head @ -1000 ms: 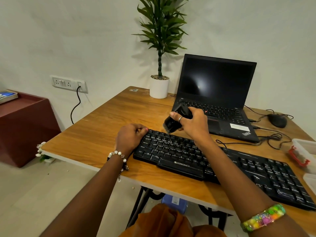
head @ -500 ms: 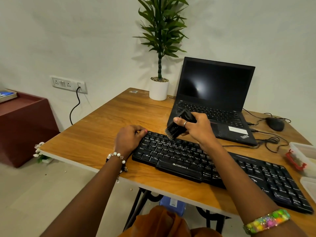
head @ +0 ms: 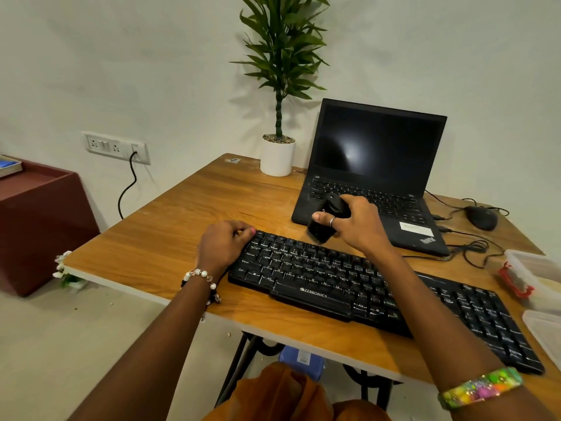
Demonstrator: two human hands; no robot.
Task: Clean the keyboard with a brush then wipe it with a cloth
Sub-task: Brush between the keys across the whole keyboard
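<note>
A black Zebronics keyboard [head: 349, 287] lies across the wooden desk [head: 182, 238]. My left hand [head: 223, 244] rests on the keyboard's far left corner with fingers curled, holding it steady. My right hand [head: 358, 223] grips a black brush [head: 323, 224] just above the keyboard's top row, left of middle. The bristle end points down toward the keys and looks blurred. No cloth is visible.
An open black laptop [head: 373, 165] stands behind the keyboard, and a potted plant [head: 277, 156] sits to its left. At the far right lie a black mouse [head: 481, 217], tangled cables [head: 470, 247] and clear plastic boxes [head: 534, 275]. A dark red cabinet [head: 39, 220] stands left of the desk.
My right hand has lowered the brush from above the keyboard down to the top row of keys. My left hand has stayed on the keyboard's left corner.
</note>
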